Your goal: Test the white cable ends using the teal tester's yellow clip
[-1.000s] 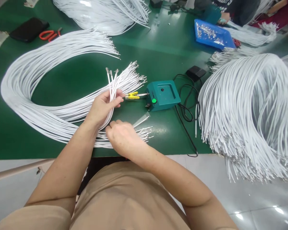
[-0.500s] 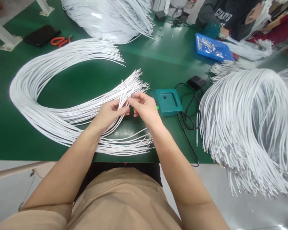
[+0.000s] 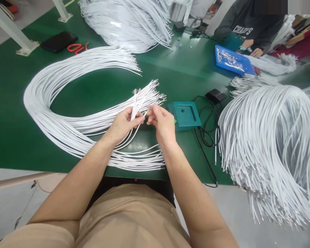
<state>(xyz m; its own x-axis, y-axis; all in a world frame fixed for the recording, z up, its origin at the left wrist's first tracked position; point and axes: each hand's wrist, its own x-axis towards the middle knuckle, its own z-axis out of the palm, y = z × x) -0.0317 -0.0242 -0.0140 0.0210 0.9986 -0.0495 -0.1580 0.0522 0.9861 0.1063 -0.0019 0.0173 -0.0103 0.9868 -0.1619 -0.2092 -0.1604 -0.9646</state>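
A long bundle of white wires (image 3: 38, 100) curves in a C shape on the green table, with small metal tips at its ends. My left hand (image 3: 126, 124) is closed on several white wires (image 3: 136, 103), whose tips point up and away from me. Close to its right, my right hand (image 3: 160, 120) has thumb and fingers pinched at the tip of one wire; what lies between the fingertips is too small to make out. Just right of that hand sits a teal device (image 3: 187, 115) with a square recess and a green light.
Black cable (image 3: 205, 137) and a black box (image 3: 215, 96) lie right of the device. Large wire bundles stand at the right (image 3: 248, 137) and back (image 3: 124, 24). A blue tray (image 3: 234, 60) is near another person (image 3: 243, 31). Red-handled scissors (image 3: 76, 48) and a black phone-like object (image 3: 59, 41) lie back left.
The whole view has shifted, so the table and objects appear farther right and slightly lower. My right fingers have moved slightly away from the wires in my left hand. A co-worker's hands show more clearly.
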